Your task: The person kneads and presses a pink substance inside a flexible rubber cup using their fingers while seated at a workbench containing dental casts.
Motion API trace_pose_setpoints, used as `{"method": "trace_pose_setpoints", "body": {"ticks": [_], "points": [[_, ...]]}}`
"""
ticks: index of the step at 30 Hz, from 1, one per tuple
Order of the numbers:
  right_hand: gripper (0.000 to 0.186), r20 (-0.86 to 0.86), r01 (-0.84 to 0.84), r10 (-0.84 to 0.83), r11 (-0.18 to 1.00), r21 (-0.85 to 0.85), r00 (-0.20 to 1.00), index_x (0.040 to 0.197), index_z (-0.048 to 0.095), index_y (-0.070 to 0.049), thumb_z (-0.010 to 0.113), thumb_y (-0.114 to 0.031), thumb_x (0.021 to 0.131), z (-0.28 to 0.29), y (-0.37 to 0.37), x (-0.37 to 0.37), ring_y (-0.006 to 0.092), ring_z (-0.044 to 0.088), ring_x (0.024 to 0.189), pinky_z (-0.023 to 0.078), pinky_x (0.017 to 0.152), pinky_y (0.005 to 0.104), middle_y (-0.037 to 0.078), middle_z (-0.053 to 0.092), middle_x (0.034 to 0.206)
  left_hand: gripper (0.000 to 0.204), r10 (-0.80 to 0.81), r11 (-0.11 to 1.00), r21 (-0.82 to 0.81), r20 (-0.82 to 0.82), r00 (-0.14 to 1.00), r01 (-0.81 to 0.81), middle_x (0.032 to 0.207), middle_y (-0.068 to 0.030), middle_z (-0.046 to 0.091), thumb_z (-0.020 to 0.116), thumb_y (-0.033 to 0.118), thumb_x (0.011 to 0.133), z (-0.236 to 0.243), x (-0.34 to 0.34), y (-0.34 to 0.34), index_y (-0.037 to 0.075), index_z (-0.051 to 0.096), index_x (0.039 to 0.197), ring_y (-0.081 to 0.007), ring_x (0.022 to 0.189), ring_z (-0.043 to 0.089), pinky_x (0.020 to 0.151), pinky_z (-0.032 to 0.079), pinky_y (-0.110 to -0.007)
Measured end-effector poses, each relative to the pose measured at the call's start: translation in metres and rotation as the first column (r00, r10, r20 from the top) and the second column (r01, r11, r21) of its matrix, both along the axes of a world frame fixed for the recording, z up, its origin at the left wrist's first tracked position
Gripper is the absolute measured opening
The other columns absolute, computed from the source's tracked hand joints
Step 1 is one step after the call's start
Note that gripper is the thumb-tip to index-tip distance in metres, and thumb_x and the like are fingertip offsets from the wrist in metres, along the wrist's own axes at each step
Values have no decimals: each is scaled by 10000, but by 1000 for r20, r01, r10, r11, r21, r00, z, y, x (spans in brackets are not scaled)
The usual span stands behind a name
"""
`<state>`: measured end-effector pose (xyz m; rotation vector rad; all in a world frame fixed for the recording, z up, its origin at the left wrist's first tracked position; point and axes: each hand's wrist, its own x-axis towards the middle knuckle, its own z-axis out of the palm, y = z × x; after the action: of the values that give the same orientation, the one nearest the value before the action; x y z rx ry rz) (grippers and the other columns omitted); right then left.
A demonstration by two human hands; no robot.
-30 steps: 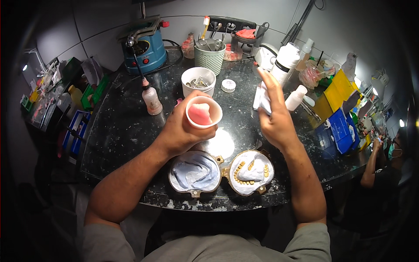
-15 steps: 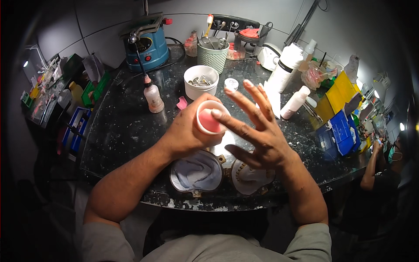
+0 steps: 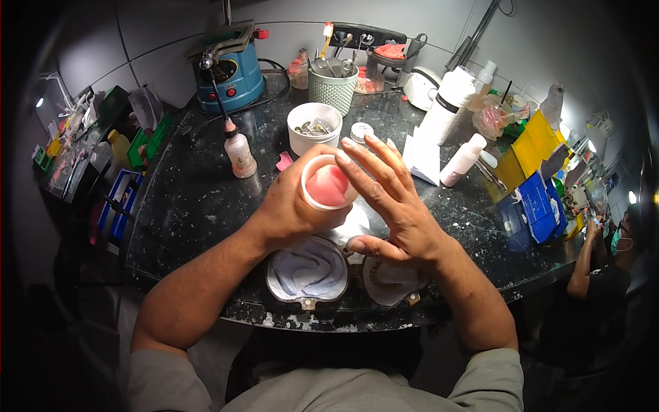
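My left hand (image 3: 287, 204) is wrapped round a small white cup (image 3: 307, 194), tilted so its mouth faces me. Inside the cup sits a smooth pink, dough-like mass (image 3: 327, 184). At the cup's right side is my right hand (image 3: 401, 223), open with fingers stretched out; its fingertips are by the rim, and whether they touch it I cannot tell. Below the hands, near the bench's front edge, lie two dental flask halves: the left one (image 3: 307, 269) holds a bluish-white mould, while the right one (image 3: 392, 283) is partly hidden under my right hand.
Behind the cup stand a white tub (image 3: 314, 130) of metal pieces and a green tool holder (image 3: 332, 89). A dropper bottle (image 3: 239, 152) and blue machine (image 3: 230, 75) are to the left. White bottles (image 3: 463, 159) and blue and yellow bins (image 3: 539, 206) line the right; a person (image 3: 604, 275) sits beyond.
My right index finger has come out of the cup, off the pink mass, to the rim's right side. The cup has shifted slightly left, and the pink mass looks smoother.
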<state>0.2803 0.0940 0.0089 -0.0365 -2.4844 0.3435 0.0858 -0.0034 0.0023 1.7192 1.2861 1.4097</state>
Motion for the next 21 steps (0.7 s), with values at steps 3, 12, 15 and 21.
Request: {"method": "trace_pose_setpoints", "body": {"ticks": [3, 12, 15, 21], "points": [[807, 83, 33, -44, 991, 127, 996, 1528, 390, -127, 657, -528, 882, 3, 0, 3, 378, 235, 1483, 144, 1205, 558, 150, 340, 1577, 539, 35, 998, 49, 10, 999, -35, 1155, -65, 604, 784, 114, 745, -3, 0, 0, 34, 555, 1227, -145, 1054, 611, 919, 490, -291], [759, -155, 8, -24, 995, -102, 988, 1505, 382, -10, 640, -403, 908, 0, 15, 10, 362, 331, 1434, 208, 1191, 498, 190, 409, 1516, 310, -205, 973, -56, 247, 947, 225, 884, -20, 571, 780, 15, 765, -2, -6, 4, 106, 497, 852, -70, 820, 531, 726, 443, -240], [721, -142, 25, -39, 995, -95, 989, 1491, 408, -17, 624, -395, 917, 0, 18, 12, 350, 372, 1397, 227, 1181, 488, 177, 445, 1482, 320, -146, 971, -127, 355, 923, 203, 841, -10, 546, 757, -14, 762, 2, -8, 2, 109, 466, 814, -79, 761, 504, 679, 424, -247], [684, -224, 21, -34, 998, -58, 974, 1461, 452, -19, 614, -399, 915, 9, 13, 15, 330, 449, 1330, 248, 1164, 481, 165, 524, 1400, 325, -86, 982, 159, -94, 992, 100, 716, 10, 427, 690, -84, 753, -6, -17, 5, 103, 425, 773, -136, 707, 496, 651, 404, -292]]}}
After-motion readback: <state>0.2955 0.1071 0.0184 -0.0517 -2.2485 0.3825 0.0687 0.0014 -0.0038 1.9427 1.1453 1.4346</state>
